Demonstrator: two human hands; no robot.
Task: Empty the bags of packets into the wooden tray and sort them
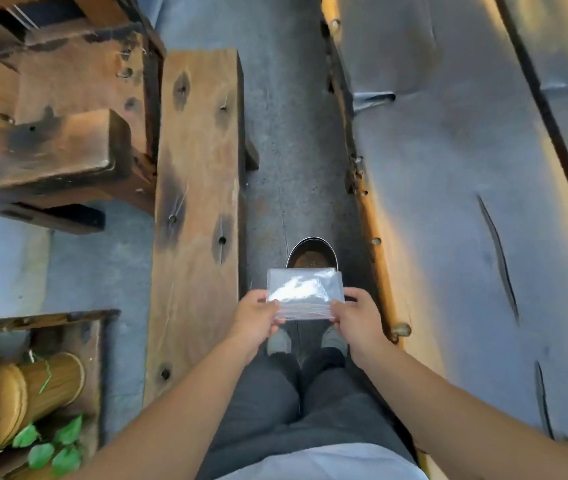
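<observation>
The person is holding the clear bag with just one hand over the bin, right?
Not quite. In the head view both hands hold the clear bag: the left hand pinches its left edge and the right hand its right edge. The bin is beneath it.

A clear plastic bag (305, 292) is held in the air in front of the person, above the feet. It is flat and lies almost level, with the long side across. Inside it something white shows near the middle. Its near corners are pinched by the left hand (256, 320) and the right hand (357, 318).
</observation>
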